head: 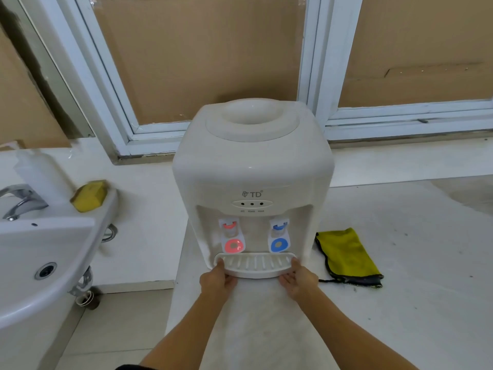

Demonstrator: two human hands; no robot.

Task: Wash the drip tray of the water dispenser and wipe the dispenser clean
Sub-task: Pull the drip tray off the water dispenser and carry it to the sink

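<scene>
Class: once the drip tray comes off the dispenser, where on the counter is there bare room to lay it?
Bare counter lies right of the yellow cloth and in front of the water dispenser, beneath both hands. Crowded: the sink rim, holding the sponge.

Fingertips of the left hand (217, 280) and right hand (298, 281) tucked out of sight under the drip tray (254, 264). Sink (40, 263) cut off by the left edge, its faucet (20, 200) only partly in frame. Sponge (89, 195) blurred. Tiny labels under the dispenser (253, 166) lights too small to read. Forearms cropped at the bottom edge.
</scene>
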